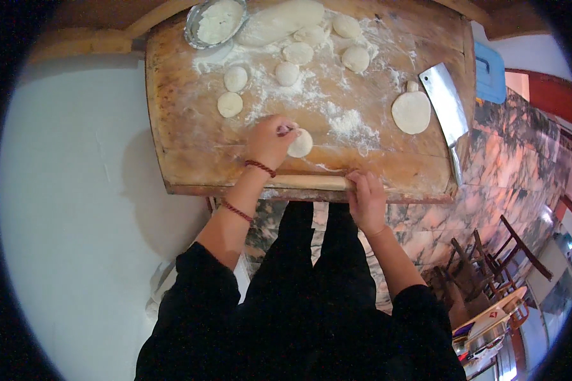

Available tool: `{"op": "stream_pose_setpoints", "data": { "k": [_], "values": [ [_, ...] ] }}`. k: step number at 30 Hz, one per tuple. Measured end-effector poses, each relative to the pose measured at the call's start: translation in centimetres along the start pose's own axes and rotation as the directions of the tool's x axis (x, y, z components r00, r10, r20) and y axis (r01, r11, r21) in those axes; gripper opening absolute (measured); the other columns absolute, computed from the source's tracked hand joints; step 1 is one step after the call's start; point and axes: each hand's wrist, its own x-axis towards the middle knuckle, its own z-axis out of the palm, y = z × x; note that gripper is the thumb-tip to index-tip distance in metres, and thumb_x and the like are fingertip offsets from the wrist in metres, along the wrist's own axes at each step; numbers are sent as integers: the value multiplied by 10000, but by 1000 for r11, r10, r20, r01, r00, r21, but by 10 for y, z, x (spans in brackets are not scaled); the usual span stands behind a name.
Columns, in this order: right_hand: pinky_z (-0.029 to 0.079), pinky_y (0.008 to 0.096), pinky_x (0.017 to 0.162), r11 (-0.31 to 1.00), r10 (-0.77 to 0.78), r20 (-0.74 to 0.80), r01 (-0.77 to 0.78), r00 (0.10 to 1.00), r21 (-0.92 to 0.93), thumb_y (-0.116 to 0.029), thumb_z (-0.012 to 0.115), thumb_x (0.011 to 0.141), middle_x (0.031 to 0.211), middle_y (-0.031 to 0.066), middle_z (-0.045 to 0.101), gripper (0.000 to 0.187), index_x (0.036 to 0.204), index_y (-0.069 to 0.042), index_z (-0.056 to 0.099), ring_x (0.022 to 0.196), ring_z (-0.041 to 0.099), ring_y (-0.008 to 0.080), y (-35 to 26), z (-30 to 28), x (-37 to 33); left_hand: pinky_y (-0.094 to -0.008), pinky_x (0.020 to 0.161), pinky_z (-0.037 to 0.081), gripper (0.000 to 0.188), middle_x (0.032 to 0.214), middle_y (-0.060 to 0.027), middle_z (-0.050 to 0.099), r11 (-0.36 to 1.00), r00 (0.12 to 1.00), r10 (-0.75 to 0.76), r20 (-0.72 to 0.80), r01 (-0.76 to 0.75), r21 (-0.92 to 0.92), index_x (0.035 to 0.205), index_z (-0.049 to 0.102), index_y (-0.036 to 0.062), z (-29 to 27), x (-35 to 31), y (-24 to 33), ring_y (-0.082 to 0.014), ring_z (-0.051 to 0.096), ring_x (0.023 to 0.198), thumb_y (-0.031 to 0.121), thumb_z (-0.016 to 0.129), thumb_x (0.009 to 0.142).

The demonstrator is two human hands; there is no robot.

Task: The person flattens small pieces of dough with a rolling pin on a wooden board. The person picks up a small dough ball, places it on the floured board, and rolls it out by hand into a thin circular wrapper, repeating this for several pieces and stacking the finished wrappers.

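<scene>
My left hand (274, 141) is closed, with its fingertips pinching the edge of a small round dough piece (300, 144) lying on the wooden board (190, 140). My right hand (366, 198) grips the right end of a wooden rolling pin (311, 182), which lies along the board's near edge. The pin is apart from the dough piece. Further up the board sit several floured dough pieces, among them a flattened one (230, 105) and a rounder one (236, 79). A rolled-out dough wrapper (411, 114) lies at the right, with a small dough bit (412, 86) touching its top.
A metal cleaver (446, 105) lies along the board's right side, handle toward me. At the far left stands a bowl of flour (217, 22), beside a large dough log (283, 22). Loose flour (353, 126) dusts the middle. A blue plastic lid (490, 73) is beyond the right edge.
</scene>
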Motion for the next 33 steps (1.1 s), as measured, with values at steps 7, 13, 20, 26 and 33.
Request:
{"op": "stream_pose_setpoints", "data": {
  "k": [7, 13, 20, 26, 33],
  "values": [
    [508, 460, 831, 999, 43, -49, -44, 998, -7, 82, 675, 741, 1029, 146, 633, 376, 1080, -66, 607, 951, 615, 382, 13, -16, -15, -381, 826, 560, 267, 937, -114, 715, 955, 957, 290, 29, -291, 61, 999, 718, 62, 29, -19, 33, -269, 699, 931, 141, 810, 762],
    [512, 462, 845, 998, 65, -49, -64, 997, 21, 82, 677, 745, 1040, 143, 635, 380, 1088, -66, 612, 966, 615, 381, 18, -20, -20, -415, 786, 545, 239, 889, -94, 694, 813, 850, 461, 256, -520, 262, 957, 706, 85, 43, -4, 58, -288, 685, 899, 97, 818, 747],
    [518, 463, 832, 995, 86, -58, -83, 995, 51, 83, 679, 731, 1039, 143, 640, 384, 1082, -62, 624, 953, 625, 378, 15, -22, -23, -368, 754, 569, 244, 1006, -116, 737, 910, 928, 294, -231, -346, -230, 1016, 699, 55, 50, 50, 53, -232, 712, 841, 54, 806, 797],
    [524, 446, 812, 1000, -8, -10, 8, 1000, 13, 68, 693, 729, 1041, 139, 642, 383, 1084, -62, 633, 942, 629, 377, 22, -23, -15, -406, 826, 561, 262, 1035, -154, 711, 893, 892, 449, -54, -450, -22, 1064, 703, 40, 32, 19, 17, -311, 690, 951, 0, 757, 810],
    [525, 453, 803, 980, -181, 12, 181, 983, -84, 45, 694, 768, 1074, 123, 647, 349, 1099, -62, 656, 957, 633, 363, 18, -28, 43, -466, 979, 503, 458, 1235, -188, 658, 873, 852, 472, -225, -416, 255, 1389, 555, 97, 11, -25, 11, -394, 622, 1146, 77, 625, 936]
  ]
}}
